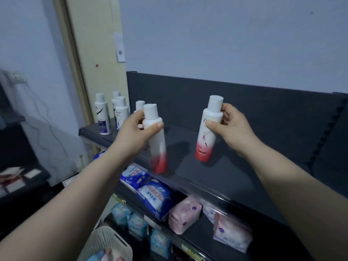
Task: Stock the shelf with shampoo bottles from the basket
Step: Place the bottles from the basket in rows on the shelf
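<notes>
The basket (105, 243) sits down low, with stuff in it too blurry to name. Above the soft packs (185, 213) on the lower shelves, both hands are up at the top shelf (235, 176). I'd get each base flat on the board before letting go, labels facing out. The left hand (137, 129) has thumb and fingers wrapped round the shoulder of a tilted pink-bottomed bottle (157, 146), its base at the front lip. The right hand (231, 125) clamps a second bottle (207, 134) by the neck, further in and nearly upright. More white bottles (102, 113) stand at the far left end.
</notes>
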`<state>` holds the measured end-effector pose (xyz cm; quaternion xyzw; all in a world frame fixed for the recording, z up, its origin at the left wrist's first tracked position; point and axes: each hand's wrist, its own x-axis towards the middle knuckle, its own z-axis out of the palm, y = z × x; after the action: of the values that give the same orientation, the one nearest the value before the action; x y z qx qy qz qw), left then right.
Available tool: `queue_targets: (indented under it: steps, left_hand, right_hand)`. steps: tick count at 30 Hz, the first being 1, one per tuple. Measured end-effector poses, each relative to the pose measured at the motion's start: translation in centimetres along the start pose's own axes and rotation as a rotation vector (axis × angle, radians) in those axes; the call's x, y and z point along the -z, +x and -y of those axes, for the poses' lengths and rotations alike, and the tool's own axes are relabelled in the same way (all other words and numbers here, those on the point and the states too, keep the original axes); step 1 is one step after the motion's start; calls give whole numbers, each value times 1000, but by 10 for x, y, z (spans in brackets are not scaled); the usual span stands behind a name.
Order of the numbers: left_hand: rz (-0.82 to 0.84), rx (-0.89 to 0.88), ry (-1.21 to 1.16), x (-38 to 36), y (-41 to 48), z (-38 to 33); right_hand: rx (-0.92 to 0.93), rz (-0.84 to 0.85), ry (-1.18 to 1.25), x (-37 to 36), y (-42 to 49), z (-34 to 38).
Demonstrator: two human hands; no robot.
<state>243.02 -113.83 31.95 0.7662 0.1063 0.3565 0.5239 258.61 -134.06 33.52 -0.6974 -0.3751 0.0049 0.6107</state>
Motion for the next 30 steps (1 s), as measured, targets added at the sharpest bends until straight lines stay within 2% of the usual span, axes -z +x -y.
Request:
queue_targets:
  steps: [5,9,15,22,24,27,30]
  left_hand:
    - [-136,33,32,22,8,19]
    - [-176,51,53,33,10,31]
    - [-96,68,33,46,18,46]
    - [33,70,-68,48,47,47]
    - [53,95,-128,42,55,46]
    - [63,142,-195,26,68,45]
    - [106,160,-312,5,80,46]
  right_hand:
    - [-32,80,37,-46,60,-35]
    - [-85,117,46,-90,95,-53]
    - [-131,114,51,-140,133,-67]
    - [-124,152,-15,-150,140,-72]
    - [-72,115,-62,-141,138,-60]
    - [130,73,-38,-121,128,-30]
    - [202,328,59,-98,115,-1]
